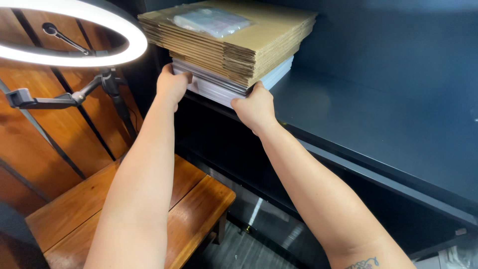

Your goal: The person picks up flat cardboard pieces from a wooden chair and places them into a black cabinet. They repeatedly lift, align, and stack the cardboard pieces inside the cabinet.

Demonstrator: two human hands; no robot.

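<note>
From the head view, both hands grip a stack of flattened cardboard [234, 42] on the dark shelf [378, 114]. The left hand [172, 84] and right hand [255, 107] clamp its near edge, probably around the white sheets [219, 89] underneath. The stack stretches away beyond both grips, its length running rightward.

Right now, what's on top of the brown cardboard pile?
A clear plastic bag lies on the flattened cardboard stack; its contents are too blurry to tell. Under the cardboard sit white sheets, gripped by the left hand and right hand.
</note>
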